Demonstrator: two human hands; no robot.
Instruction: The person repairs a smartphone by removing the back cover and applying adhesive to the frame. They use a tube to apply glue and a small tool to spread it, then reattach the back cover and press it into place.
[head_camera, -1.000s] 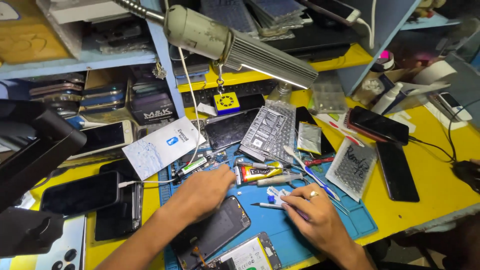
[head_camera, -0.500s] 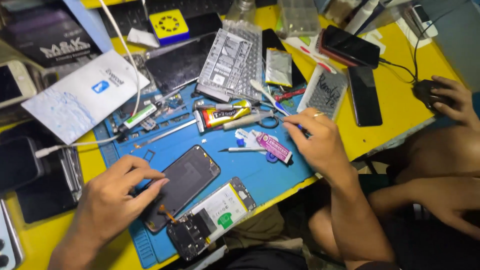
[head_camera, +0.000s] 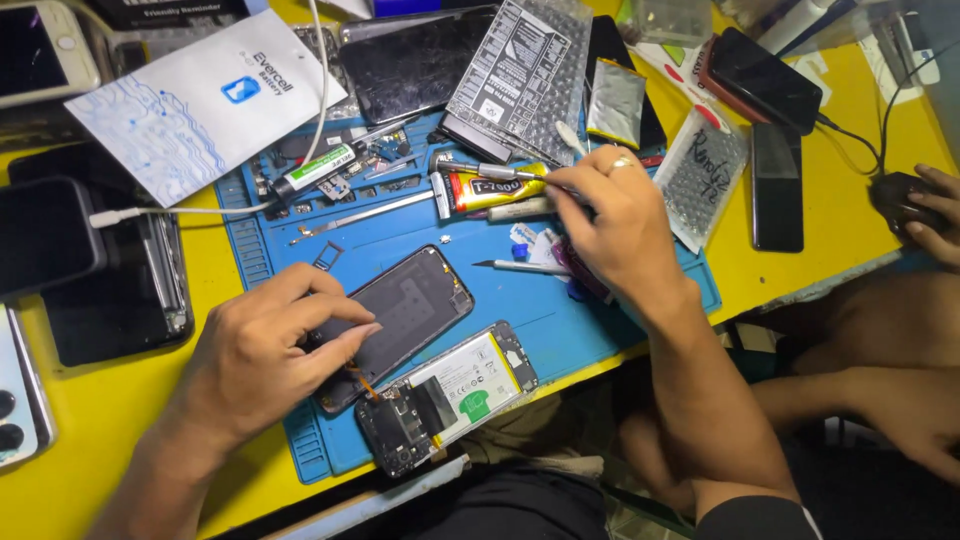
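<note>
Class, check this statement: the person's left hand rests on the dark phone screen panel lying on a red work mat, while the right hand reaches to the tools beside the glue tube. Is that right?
One detail is wrong: the work mat is blue, not red, as the head view shows. The left hand does rest on the dark screen panel, and the right hand reaches to the tools by the glue tube.

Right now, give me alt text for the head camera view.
The left hand presses on a dark phone screen panel on a blue repair mat, beside an opened phone body; the right hand reaches among tools near a glue tube.
</note>
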